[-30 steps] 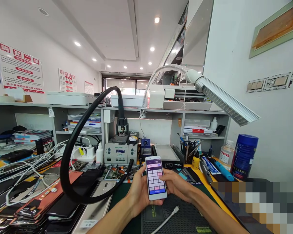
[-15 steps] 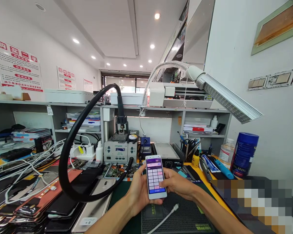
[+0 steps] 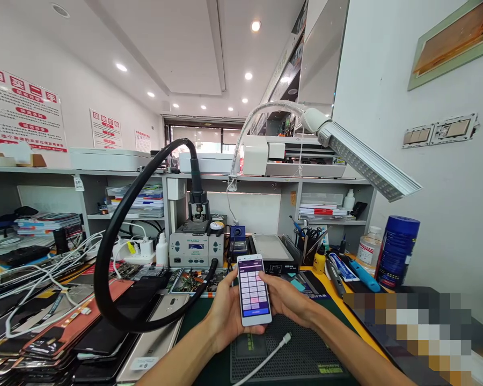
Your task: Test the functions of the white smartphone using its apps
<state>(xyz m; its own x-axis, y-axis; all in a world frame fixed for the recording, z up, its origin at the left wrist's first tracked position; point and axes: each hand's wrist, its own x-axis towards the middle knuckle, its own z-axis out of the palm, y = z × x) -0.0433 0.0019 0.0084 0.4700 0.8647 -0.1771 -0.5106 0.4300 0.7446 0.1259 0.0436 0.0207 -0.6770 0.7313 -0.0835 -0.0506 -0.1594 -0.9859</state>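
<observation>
A white smartphone (image 3: 249, 317) is held upright, tilted back, over the bench, its lit screen showing a grid of pale tiles with a blue bar at the bottom. My left hand (image 3: 224, 315) cradles it from the left, thumb along the edge and fingers curled behind and under its lower end. My right hand (image 3: 286, 296) is against the right edge, its thumb reaching over the upper right of the screen; its other fingers are partly hidden behind the phone. Below lies a white cable (image 3: 268, 358) with its plug end on a black textured mat (image 3: 301, 354).
Stacked phones and phone parts (image 3: 100, 338) crowd the left side, with a looped black hose (image 3: 100, 257) above. A grey rework station (image 3: 196, 249) stands behind my hands. On the right are a yellow bottle (image 3: 319, 261), a blue can (image 3: 398, 252) and tools; a lamp (image 3: 374, 161) hangs overhead.
My right thumb has moved from the lower part of the screen up to its upper right. The tile layout has shifted. The view has turned slightly right.
</observation>
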